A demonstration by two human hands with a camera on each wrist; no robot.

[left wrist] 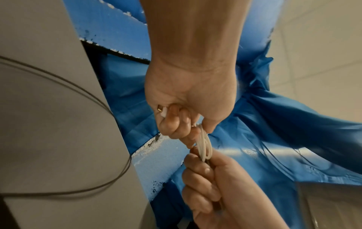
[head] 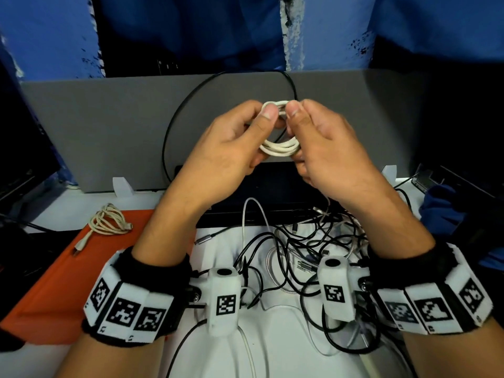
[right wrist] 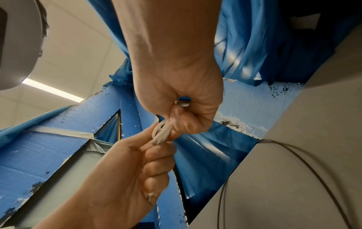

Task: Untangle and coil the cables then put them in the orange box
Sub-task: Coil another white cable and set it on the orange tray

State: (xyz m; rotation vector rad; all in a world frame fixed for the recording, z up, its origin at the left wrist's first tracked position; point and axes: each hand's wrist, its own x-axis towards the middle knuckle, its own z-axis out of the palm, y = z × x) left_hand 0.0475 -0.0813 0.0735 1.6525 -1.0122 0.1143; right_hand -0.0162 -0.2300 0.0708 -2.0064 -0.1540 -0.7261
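Both hands are raised together above the table, thumbs nearly touching. The left hand and the right hand each have fingers curled round opposite sides of a small white cable coil, whose loops hang between the palms; both thumbs pinch its upper loop. In the left wrist view a white plug with a gold tip pokes out of the left fist, and in the right wrist view a metal plug sits inside the right fist. Below the right hand, a tangle of black, white and braided cables lies on the white table. Below and to the outer side of the left hand sits the orange box, with a beige coiled cable lying in it. Beyond the hands stands a grey panel, crossed by a black cable loop.
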